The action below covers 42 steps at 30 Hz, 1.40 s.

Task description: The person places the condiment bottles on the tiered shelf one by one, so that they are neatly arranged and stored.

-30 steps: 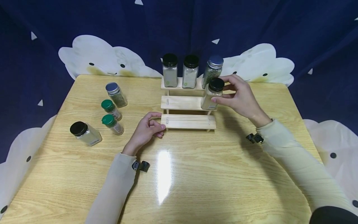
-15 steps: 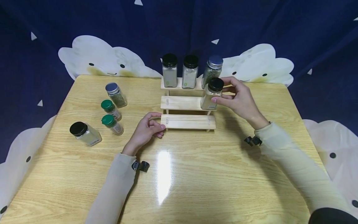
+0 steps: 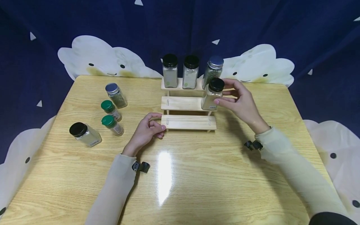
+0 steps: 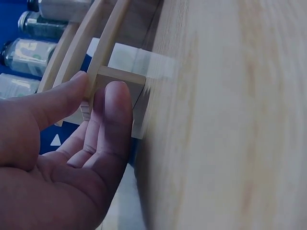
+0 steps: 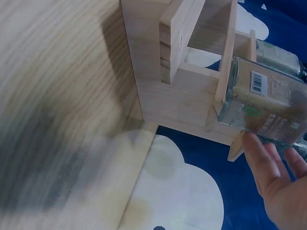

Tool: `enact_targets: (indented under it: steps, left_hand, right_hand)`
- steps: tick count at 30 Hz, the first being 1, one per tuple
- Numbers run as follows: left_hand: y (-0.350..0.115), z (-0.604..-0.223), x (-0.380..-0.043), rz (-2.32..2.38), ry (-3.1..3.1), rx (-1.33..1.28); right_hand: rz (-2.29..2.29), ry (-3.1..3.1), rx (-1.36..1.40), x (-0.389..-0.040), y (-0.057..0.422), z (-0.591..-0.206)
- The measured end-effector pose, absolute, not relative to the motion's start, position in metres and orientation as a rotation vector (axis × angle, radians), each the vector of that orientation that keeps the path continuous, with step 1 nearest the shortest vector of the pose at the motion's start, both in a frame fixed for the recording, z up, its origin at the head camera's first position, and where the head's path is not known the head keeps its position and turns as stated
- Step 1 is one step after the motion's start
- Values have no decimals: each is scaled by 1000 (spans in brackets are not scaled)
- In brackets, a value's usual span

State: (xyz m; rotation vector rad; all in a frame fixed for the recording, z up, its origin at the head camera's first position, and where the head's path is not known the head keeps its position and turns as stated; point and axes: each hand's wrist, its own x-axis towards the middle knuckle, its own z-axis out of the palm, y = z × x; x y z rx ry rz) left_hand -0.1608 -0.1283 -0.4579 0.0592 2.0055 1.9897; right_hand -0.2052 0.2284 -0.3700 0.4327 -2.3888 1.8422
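Jar point(image 3: 209, 99), clear, square-sided, black-lidded, tan inside, upright

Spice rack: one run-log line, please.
left grip: pinches bottom rack tier; right grip: at black-lidded jar, contact unclear; jar: upright, middle tier; top tier: three jars

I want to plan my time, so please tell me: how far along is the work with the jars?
Looks done: three jars stand on the top shelf. In hand: the right fingers are at a fourth jar on the middle shelf, grip unclear; the left fingers hold the bottom shelf. Probably remaining: four jars on the table; the bottom shelf is bare.
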Motion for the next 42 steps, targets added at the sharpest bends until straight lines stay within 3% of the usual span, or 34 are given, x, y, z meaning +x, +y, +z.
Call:
enact_targets:
  steps: [18,42]
  left_hand:
    - [-133,-459,-158,1992,2005,66]
    - [-128,-457,-160,1976,2028,74]
  right_hand:
    - [2072,-2378,99,-165,244,-413]
    - [2564,-2350,-225,-154,227,-445]
